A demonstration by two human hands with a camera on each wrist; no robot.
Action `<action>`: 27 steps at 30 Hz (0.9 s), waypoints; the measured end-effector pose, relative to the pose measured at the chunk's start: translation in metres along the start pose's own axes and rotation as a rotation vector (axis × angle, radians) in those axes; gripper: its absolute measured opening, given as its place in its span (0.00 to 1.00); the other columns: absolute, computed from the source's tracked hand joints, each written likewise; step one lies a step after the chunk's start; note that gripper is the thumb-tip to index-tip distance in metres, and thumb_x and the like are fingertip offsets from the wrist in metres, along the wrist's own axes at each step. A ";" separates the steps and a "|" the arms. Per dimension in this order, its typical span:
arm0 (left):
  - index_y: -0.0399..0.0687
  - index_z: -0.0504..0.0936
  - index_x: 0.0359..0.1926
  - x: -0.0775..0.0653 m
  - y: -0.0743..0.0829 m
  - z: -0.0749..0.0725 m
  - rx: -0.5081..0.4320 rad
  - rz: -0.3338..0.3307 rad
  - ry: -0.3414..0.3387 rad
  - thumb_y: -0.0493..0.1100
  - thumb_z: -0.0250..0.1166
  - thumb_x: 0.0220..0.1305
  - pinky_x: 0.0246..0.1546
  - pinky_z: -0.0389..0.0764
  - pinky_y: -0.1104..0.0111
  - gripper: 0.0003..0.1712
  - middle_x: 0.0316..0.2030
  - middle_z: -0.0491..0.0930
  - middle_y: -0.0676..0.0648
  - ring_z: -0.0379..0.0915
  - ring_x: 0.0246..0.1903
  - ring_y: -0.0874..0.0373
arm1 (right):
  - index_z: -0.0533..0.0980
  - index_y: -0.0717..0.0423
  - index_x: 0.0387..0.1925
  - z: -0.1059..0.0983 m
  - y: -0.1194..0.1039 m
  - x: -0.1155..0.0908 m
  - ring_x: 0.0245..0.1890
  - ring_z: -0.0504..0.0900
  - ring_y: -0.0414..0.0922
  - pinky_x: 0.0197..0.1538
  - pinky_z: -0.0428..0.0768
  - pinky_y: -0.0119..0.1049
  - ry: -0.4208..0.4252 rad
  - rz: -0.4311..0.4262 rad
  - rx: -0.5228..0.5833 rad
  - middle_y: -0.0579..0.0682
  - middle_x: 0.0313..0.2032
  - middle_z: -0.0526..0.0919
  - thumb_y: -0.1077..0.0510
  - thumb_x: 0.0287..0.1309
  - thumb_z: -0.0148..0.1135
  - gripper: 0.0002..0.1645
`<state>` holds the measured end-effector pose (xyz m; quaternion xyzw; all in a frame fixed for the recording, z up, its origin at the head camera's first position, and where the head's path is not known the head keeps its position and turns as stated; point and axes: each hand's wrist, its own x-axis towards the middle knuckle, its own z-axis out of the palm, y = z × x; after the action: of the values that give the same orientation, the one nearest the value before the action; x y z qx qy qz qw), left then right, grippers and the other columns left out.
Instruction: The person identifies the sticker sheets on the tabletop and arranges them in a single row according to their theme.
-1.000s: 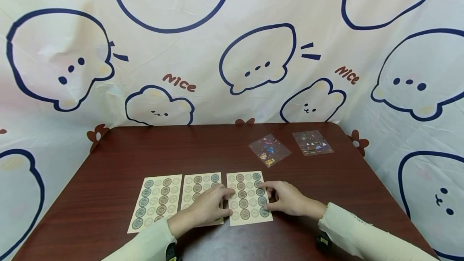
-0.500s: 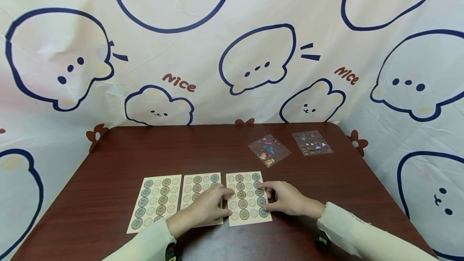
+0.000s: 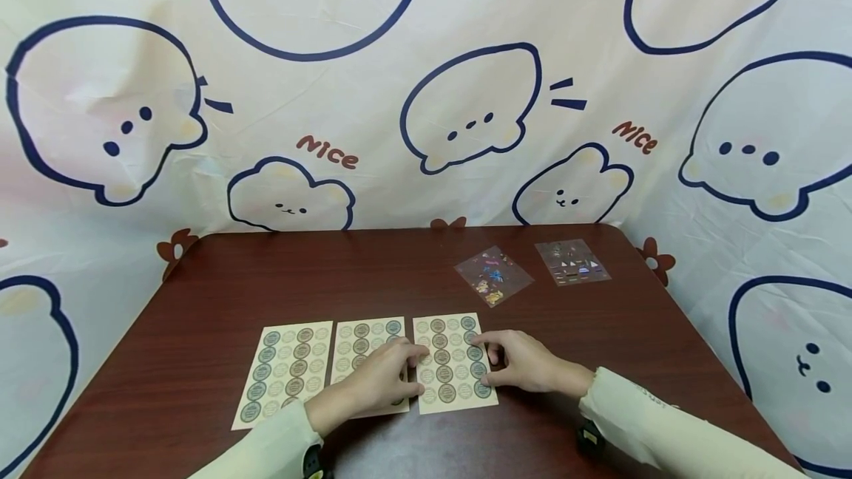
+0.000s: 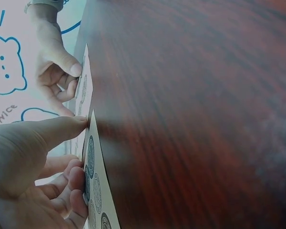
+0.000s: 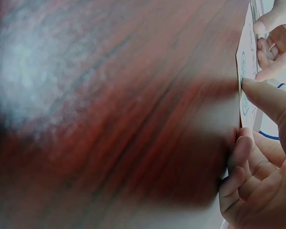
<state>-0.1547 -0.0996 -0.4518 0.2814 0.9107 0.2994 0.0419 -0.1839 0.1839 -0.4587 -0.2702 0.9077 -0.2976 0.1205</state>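
Three cream sheets of round stickers lie in a row: a left sheet (image 3: 286,364), a middle sheet (image 3: 349,338) and a right sheet (image 3: 455,364). My left hand (image 3: 379,379) reaches over the middle sheet, partly hiding it. Its thumb and index fingertips rest on the right sheet's left edge. From the other side, my right hand (image 3: 526,364) touches that sheet's right edge with thumb and index finger. In the left wrist view, the left fingers (image 4: 66,186) bend loosely beside the sheets. The right thumb (image 5: 264,95) presses at the sheet's edge in the right wrist view.
Farther back on the dark brown table (image 3: 299,272) lie two clear sheets of small shiny stickers, one with gold and blue pieces (image 3: 494,276) and one with silvery shapes (image 3: 573,262). A cartoon-printed cloth (image 3: 373,109) hangs behind the table and on both sides.
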 end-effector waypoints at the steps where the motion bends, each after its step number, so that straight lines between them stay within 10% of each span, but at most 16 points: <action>1: 0.38 0.83 0.54 0.000 0.000 0.000 0.001 0.000 0.001 0.39 0.77 0.52 0.36 0.72 0.71 0.27 0.35 0.75 0.53 0.66 0.33 0.65 | 0.79 0.54 0.59 0.000 0.000 0.000 0.21 0.65 0.30 0.27 0.64 0.25 -0.001 -0.003 0.006 0.41 0.28 0.74 0.53 0.50 0.78 0.33; 27: 0.38 0.83 0.54 0.001 0.000 -0.002 -0.010 -0.008 -0.008 0.39 0.77 0.52 0.35 0.72 0.71 0.27 0.35 0.76 0.53 0.66 0.33 0.65 | 0.79 0.55 0.58 -0.002 0.001 0.002 0.21 0.65 0.30 0.26 0.64 0.25 -0.012 -0.024 0.033 0.42 0.28 0.74 0.53 0.49 0.79 0.34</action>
<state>-0.1557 -0.0998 -0.4500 0.2786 0.9101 0.3029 0.0484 -0.1865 0.1847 -0.4574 -0.2809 0.8986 -0.3124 0.1267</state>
